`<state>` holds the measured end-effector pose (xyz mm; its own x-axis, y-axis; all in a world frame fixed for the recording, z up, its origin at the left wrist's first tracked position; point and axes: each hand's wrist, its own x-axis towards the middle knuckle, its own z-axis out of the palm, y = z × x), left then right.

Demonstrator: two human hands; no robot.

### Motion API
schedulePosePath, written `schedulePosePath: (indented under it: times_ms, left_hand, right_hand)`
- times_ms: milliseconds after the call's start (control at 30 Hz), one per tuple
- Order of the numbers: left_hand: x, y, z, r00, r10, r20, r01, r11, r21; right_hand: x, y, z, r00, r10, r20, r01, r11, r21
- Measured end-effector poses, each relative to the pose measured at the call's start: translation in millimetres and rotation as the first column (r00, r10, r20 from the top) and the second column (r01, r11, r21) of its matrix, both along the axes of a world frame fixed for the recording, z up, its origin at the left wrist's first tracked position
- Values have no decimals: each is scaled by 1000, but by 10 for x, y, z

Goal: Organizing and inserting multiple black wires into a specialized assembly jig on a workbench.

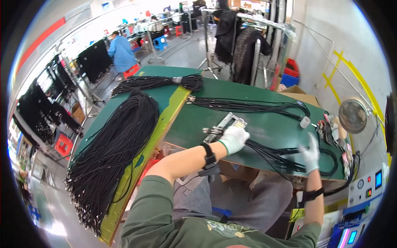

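My left hand (pixel 235 139), in a white glove with a green cuff, is closed around a bundle of black cables (pixel 269 149) near its metal-tipped ends. Just beyond it lies a flat metal block (pixel 231 120) with a slotted, pale face, partly hidden by the hand. The cables run right across the green table and loop round at its edge. Over that loop is my right hand (pixel 309 155), also gloved; its fingers are slightly smeared but look stretched out and apart, with nothing visible in them. Both wrists wear black straps.
A large heap of black cables (pixel 120 132) covers the table's left part beside a yellow strip (pixel 167 124). Another bundle (pixel 248 105) lies farther back, near a white tape roll (pixel 304 122). Tools (pixel 326 130) crowd the right edge, beside a fan (pixel 353 115). A person (pixel 120 51) in blue stands beyond.
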<state>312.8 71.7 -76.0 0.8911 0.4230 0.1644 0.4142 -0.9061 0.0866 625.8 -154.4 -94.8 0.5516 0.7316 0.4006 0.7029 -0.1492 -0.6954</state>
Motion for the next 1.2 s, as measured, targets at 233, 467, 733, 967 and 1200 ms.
schedulePosePath:
  times_ms: [233, 467, 733, 967, 1200]
  left_hand:
    - [169, -193, 13, 996, -29, -86, 41, 989, 139]
    - [-1124, 129, -419, 849, 210, 484, -264, 963, 45]
    - [-1439, -13, -636, 868, 376, 323, -281, 910, -304]
    - [-1356, -401, -610, 854, 382, 354, -245, 895, -373]
    - [-1079, -115, -696, 734, 437, 519, -370, 899, -233]
  right_hand:
    - [-1504, 996, -250, 902, 284, 326, -120, 888, -443]
    - [-1306, 1149, -477, 888, 247, 388, -139, 948, -286]
    - [-1237, 1264, -465, 903, 253, 347, -155, 946, -286]
    - [-1194, 1225, -374, 901, 313, 300, -199, 913, -356]
    - [-1255, 1157, -135, 901, 369, 228, -250, 871, -422]
